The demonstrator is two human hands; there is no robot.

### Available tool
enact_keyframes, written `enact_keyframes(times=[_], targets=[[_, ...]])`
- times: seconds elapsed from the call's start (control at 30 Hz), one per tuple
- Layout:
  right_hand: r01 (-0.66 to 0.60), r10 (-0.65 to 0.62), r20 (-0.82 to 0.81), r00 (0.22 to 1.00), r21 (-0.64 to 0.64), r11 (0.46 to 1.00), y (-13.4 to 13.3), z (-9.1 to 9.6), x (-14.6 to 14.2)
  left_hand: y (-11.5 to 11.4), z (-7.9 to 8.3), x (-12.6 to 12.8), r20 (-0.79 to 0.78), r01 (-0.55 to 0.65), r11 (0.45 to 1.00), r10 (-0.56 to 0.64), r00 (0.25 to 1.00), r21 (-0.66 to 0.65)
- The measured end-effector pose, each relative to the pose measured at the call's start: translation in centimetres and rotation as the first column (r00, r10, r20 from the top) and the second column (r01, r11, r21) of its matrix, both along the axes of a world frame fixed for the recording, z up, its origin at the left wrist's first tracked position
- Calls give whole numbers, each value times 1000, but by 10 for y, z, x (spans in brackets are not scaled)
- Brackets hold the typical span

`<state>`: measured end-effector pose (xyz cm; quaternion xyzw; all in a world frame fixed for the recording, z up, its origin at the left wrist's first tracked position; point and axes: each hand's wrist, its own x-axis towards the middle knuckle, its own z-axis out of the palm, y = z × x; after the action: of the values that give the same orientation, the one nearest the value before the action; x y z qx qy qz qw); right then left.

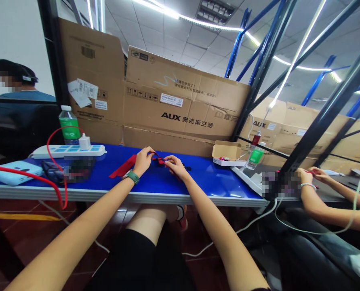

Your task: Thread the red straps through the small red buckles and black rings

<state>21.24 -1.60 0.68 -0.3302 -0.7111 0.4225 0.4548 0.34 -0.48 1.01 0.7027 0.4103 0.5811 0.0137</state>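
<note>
My left hand [143, 160], with a green-strapped watch on its wrist, pinches a narrow red ribbon [157, 154] above the blue tabletop. Across from it, my right hand [176, 165] has its fingers closed on the same ribbon. Small dark pieces sit by the ribbon between the hands; their kind is too small to make out. A wider flat red strip [123, 167] lies on the table beside my left hand; whether it joins the ribbon I cannot tell. Several small black pieces [187, 167] rest just behind my right hand.
Left on the blue table [210, 184] are a white power strip [99, 151], a green-labelled bottle [70, 128], a light-blue device [14, 173] and a red cable [51, 186]. A small open box [226, 155] stands right. Cardboard [182, 109] walls the back. A co-worker's hands [310, 178] work at right.
</note>
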Motion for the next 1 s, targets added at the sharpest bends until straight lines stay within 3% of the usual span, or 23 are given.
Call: enact_keyframes(times=[0.13,0.3,0.37,0.47,0.53,0.57,0.6,0.67,0.73,0.77,0.83,0.9,1.0], targets=[[32,-42,96,995,109,994,1,-2,1,-1,0,2,-70,116,993,-117,991,-17],[127,-141,60,988,185,974,4,-3,2,-4,2,4,-100,64,998,-63,993,7],[116,-136,96,986,189,975,6,-3,2,-6,3,3,-75,-21,999,24,997,40],[117,-183,240,953,263,958,7,-1,6,-11,5,1,23,-263,962,262,965,65],[284,-407,303,862,377,882,9,1,12,-15,7,-1,82,-393,918,388,918,59],[394,-544,322,775,428,814,9,2,16,-16,8,-2,93,-412,909,406,909,58],[493,-663,344,664,466,735,9,2,21,-17,8,-2,86,-390,919,384,919,62],[601,-788,432,438,511,614,9,1,32,-19,9,-1,4,-216,974,216,976,70],[628,-796,534,284,523,575,8,-1,40,-21,8,4,-171,86,996,-81,982,22],[632,-783,571,245,518,576,8,-1,43,-23,7,7,-275,236,971,-235,932,-30],[625,-755,609,241,498,601,9,-2,46,-26,5,14,-456,427,891,-449,769,-156],[566,-720,622,308,489,664,9,-2,45,-29,2,19,-558,478,845,-523,644,-239],[397,-644,668,372,513,761,9,0,41,-28,0,22,-574,479,837,-535,620,-264]])
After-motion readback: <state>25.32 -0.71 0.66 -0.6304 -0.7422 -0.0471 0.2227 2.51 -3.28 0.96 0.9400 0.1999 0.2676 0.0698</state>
